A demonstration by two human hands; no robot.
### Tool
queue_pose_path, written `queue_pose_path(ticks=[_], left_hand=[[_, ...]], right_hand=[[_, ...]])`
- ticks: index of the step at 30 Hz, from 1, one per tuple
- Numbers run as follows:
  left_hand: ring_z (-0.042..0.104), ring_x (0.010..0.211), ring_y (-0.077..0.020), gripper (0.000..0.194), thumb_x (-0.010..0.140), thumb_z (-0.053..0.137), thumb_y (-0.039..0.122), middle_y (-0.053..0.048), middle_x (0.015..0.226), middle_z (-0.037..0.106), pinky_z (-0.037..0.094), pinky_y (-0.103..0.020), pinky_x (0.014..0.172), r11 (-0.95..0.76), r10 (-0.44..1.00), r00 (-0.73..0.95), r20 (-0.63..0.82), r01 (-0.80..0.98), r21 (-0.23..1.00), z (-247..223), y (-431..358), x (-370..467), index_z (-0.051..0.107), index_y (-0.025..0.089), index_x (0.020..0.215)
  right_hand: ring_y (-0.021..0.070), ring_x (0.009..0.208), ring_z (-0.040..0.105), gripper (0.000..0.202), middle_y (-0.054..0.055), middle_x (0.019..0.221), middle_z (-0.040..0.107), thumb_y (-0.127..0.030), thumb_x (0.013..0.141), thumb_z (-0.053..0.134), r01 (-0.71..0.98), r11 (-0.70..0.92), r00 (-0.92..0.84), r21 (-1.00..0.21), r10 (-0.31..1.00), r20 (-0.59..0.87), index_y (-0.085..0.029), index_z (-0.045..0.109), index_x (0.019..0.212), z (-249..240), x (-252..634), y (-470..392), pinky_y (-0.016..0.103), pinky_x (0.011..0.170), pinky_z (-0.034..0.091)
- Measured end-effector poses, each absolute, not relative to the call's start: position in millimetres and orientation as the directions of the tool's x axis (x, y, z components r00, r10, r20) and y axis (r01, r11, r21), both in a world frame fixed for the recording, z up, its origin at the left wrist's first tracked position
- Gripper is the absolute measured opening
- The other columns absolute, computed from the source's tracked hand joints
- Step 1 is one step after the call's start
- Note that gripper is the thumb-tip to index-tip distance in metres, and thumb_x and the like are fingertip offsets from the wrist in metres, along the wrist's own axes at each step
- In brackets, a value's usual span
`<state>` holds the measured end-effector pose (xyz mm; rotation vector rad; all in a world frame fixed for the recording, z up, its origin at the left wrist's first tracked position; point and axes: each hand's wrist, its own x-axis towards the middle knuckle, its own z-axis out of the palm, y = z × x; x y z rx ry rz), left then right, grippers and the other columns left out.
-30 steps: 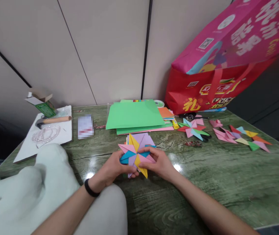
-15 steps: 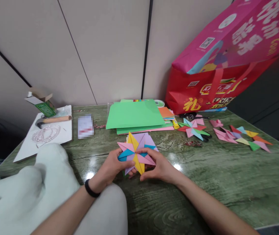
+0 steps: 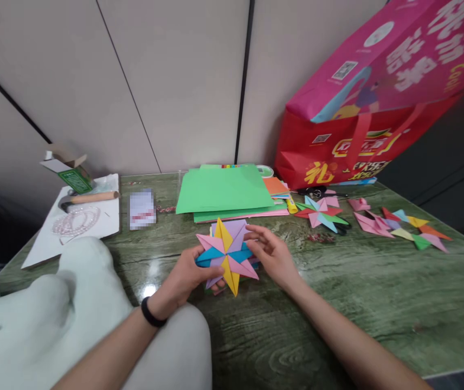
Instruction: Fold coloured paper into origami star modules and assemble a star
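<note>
A folded paper star in yellow, pink, blue and purple is held low over the table in front of me. My left hand pinches its left side, thumb on top and fingers beneath. At the star's right side is my right hand, fingers spread around the blue point; whether they touch it I cannot tell. Behind and partly under the star lies a stack of purple paper. To the right, another folded paper star and a partial ring of folded paper pieces lie on the table.
Green paper sheets lie at the back, beside a yellow glue stick. Red and pink bags stand at the back right. On the left are a hammer, beads and a green box. A pale plush form fills the front left.
My right hand has let go of the star's lower right part and moved up and right, its fingers spreading. The left hand keeps its hold.
</note>
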<state>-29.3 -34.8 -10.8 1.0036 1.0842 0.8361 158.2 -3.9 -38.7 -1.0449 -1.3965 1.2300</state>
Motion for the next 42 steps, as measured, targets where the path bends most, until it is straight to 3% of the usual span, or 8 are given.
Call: queue_pose_path(ticks=[6,14,19,26,29,33,38,42], left_hand=[[0.057,0.044,-0.0116,0.032,0.064,0.072,0.023,-0.002,0.056,0.065,0.048,-0.021,0.042,0.36,0.911,0.222,-0.348,-0.014,0.933,-7.5,-34.2,-29.4,0.056,0.012,0.089],[0.054,0.039,-0.0096,0.035,0.059,0.076,0.025,0.0,0.055,0.064,0.044,-0.018,0.037,0.355,0.926,0.139,-0.352,0.001,0.935,-6.4,-33.1,-30.6,0.059,0.012,0.087],[0.055,0.038,-0.0112,0.037,0.058,0.077,0.026,0.0,0.052,0.063,0.04,-0.018,0.033,0.336,0.936,0.108,-0.336,0.019,0.942,-6.3,-32.9,-30.7,0.059,0.012,0.087],[0.058,0.041,-0.0135,0.044,0.057,0.076,0.022,0.0,0.056,0.064,0.043,-0.019,0.035,0.303,0.926,0.2,-0.32,0.111,0.946,-2.7,-33.8,-32.5,0.053,0.014,0.094],[0.057,0.04,-0.0125,0.058,0.056,0.077,0.022,0.001,0.058,0.063,0.045,-0.02,0.037,0.285,0.949,0.127,-0.288,0.043,0.958,-0.5,-32.3,-34.0,0.047,0.015,0.105],[0.059,0.048,-0.0104,0.052,0.062,0.074,0.026,-0.002,0.07,0.066,0.043,-0.017,0.039,0.268,0.962,-0.01,-0.271,-0.123,0.956,-0.1,-29.2,-35.1,0.049,0.014,0.106],[0.063,0.07,-0.0132,0.031,0.064,0.074,0.024,-0.006,0.083,0.069,0.05,-0.021,0.064,0.363,0.932,0.15,-0.331,-0.352,0.863,-4.0,-29.2,-33.6,0.062,0.011,0.089],[0.063,0.067,-0.0142,0.026,0.06,0.077,0.022,-0.007,0.078,0.07,0.05,-0.023,0.063,0.402,0.916,0.144,-0.376,-0.38,0.833,-5.1,-29.8,-33.7,0.065,0.009,0.079]], right_hand=[[0.0111,0.059,0.053,0.024,0.0,0.072,0.055,-0.036,0.07,0.067,-0.112,0.098,-0.118,-0.989,0.987,0.112,-0.019,0.056,0.084,-43.0,159.6,-0.6,0.021,0.044,0.05],[0.0178,0.084,0.059,0.021,0.005,0.084,0.062,-0.031,0.055,0.078,-0.119,0.133,-0.318,-0.984,0.934,0.165,-0.019,0.067,0.069,-40.7,167.8,1.4,0.026,0.06,0.053],[0.0155,0.075,0.059,0.019,0.004,0.077,0.063,-0.031,0.058,0.077,-0.015,0.211,-0.361,-0.977,0.911,0.202,-0.018,0.065,0.065,-40.7,167.7,0.6,0.027,0.063,0.05],[0.0107,0.063,0.056,0.039,0.001,0.079,0.061,-0.035,0.07,0.067,-0.088,0.096,-0.386,-0.991,0.914,0.123,-0.023,0.055,0.106,-31.7,171.0,3.5,0.022,0.055,0.047],[0.0084,0.053,0.05,0.032,-0.005,0.059,0.052,-0.031,0.067,0.069,-0.049,0.073,-0.354,-0.996,0.931,0.086,-0.019,0.06,0.096,-34.4,170.8,5.3,0.02,0.049,0.042],[0.0097,0.054,0.054,0.038,-0.003,0.062,0.058,-0.033,0.064,0.072,-0.179,-0.005,-0.189,-0.984,0.981,0.03,-0.018,0.058,0.096,-41.3,167.8,6.3,0.021,0.049,0.044],[0.0116,0.051,0.058,0.038,-0.002,0.058,0.063,-0.036,0.062,0.073,-0.161,0.031,-0.096,-0.986,0.994,0.047,-0.018,0.061,0.094,-42.0,157.1,-4.3,0.024,0.048,0.05],[0.014,0.051,0.062,0.034,-0.002,0.059,0.067,-0.035,0.065,0.071,-0.074,0.116,-0.109,-0.991,0.986,0.124,-0.021,0.065,0.096,-40.3,154.9,-11.4,0.026,0.049,0.054]])
